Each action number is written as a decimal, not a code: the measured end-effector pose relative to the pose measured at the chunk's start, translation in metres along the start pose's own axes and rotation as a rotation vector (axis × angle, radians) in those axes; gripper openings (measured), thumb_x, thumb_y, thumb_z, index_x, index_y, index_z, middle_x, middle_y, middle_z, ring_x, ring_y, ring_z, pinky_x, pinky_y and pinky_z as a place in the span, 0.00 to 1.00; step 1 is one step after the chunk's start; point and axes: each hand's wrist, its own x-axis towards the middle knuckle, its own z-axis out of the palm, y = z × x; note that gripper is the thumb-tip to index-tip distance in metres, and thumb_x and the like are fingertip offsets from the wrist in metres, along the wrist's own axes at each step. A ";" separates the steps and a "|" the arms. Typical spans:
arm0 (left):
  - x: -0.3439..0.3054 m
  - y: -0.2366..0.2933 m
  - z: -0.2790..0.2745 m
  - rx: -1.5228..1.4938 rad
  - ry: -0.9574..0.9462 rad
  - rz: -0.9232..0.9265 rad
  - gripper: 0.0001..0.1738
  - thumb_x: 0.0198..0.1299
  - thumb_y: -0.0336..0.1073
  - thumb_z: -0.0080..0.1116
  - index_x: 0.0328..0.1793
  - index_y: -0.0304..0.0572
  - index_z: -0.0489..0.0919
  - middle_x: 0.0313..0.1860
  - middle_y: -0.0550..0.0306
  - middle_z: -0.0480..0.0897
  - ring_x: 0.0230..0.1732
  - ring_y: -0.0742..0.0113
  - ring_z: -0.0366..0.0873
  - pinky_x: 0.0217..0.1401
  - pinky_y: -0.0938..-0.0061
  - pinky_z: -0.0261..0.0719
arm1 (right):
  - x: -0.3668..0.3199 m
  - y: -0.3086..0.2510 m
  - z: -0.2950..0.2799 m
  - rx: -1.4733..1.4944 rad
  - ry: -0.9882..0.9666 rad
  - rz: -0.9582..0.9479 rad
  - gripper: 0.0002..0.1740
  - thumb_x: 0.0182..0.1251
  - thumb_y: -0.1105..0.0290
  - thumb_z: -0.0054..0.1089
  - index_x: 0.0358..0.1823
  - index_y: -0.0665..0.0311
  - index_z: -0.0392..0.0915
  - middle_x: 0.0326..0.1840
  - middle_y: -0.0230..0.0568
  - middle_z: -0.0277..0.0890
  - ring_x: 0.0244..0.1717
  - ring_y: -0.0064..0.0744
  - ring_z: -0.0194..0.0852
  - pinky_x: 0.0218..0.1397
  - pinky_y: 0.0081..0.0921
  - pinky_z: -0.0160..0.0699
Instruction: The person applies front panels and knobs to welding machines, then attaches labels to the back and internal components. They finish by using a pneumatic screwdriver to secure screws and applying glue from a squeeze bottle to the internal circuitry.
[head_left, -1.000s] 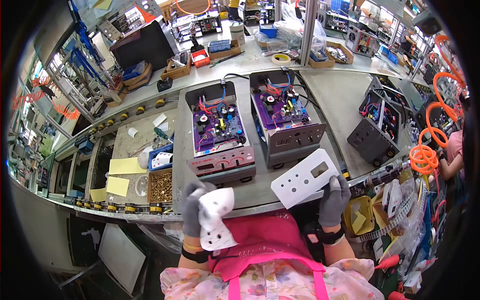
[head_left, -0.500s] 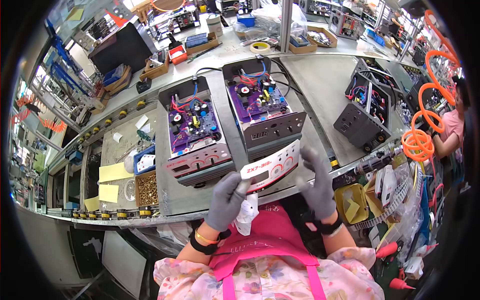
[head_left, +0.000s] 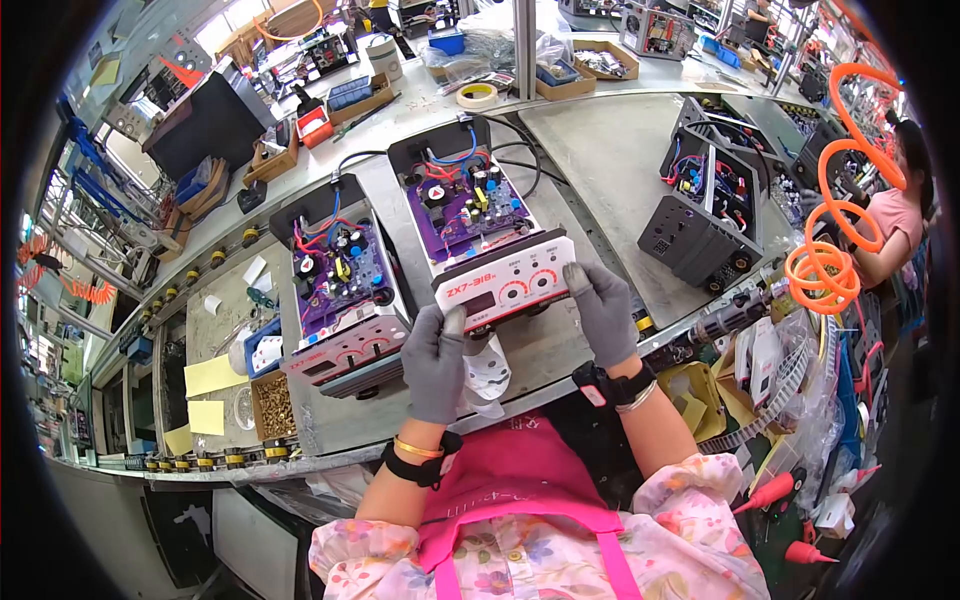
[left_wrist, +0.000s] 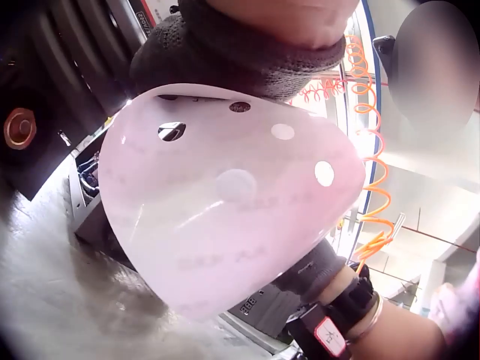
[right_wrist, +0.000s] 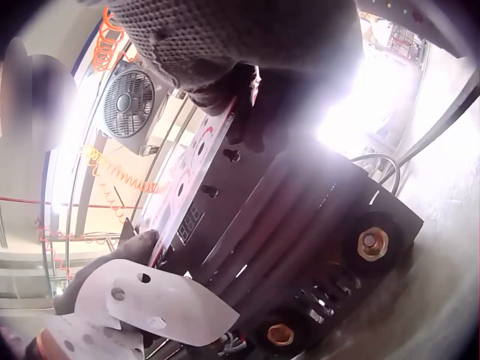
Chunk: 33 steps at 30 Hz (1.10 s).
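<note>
A white front-panel label (head_left: 512,287) with red and black print, marked ZX7-318, stretches between both hands in the head view. My left hand (head_left: 435,365), in a grey glove, pinches its left end; my right hand (head_left: 603,315), gloved too, pinches the right end. Right behind it is the dark front panel (right_wrist: 217,195) of a welder unit (head_left: 475,215) with a purple circuit board. In the right wrist view, the label lies close along this panel, beside its digit display (right_wrist: 191,221). A white backing sheet (left_wrist: 232,195) with punched holes hangs below the left hand.
To the left, another welder unit (head_left: 340,280) has a printed label on its front. A box of brass fasteners (head_left: 273,405) and yellow paper sheets (head_left: 215,376) lie further left. A dark unit (head_left: 700,215) sits at right, near an orange coiled hose (head_left: 825,270) and a person (head_left: 895,215).
The label was turned from its plain white side to its printed side and carried to the unit's front. The left hand took its left end; the right hand let go briefly, then gripped the right end.
</note>
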 end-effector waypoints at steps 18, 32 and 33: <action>0.003 -0.002 0.007 -0.020 0.062 -0.022 0.10 0.69 0.36 0.54 0.45 0.35 0.78 0.32 0.61 0.78 0.36 0.79 0.68 0.43 0.80 0.72 | 0.012 0.018 0.007 0.003 0.039 -0.082 0.15 0.70 0.62 0.59 0.37 0.69 0.80 0.26 0.33 0.72 0.30 0.19 0.67 0.34 0.21 0.67; 0.003 -0.006 0.008 -0.046 0.080 -0.025 0.11 0.69 0.37 0.53 0.44 0.35 0.78 0.33 0.63 0.78 0.37 0.80 0.68 0.44 0.81 0.71 | 0.014 0.022 0.007 -0.047 0.035 -0.134 0.12 0.69 0.66 0.59 0.36 0.70 0.79 0.26 0.36 0.72 0.29 0.21 0.67 0.33 0.22 0.67; 0.003 -0.005 0.008 -0.064 0.083 -0.036 0.11 0.69 0.37 0.53 0.45 0.35 0.78 0.33 0.63 0.78 0.37 0.80 0.68 0.44 0.81 0.71 | 0.015 0.022 0.008 -0.042 0.034 -0.139 0.12 0.69 0.66 0.59 0.35 0.70 0.79 0.26 0.36 0.72 0.29 0.22 0.67 0.33 0.22 0.67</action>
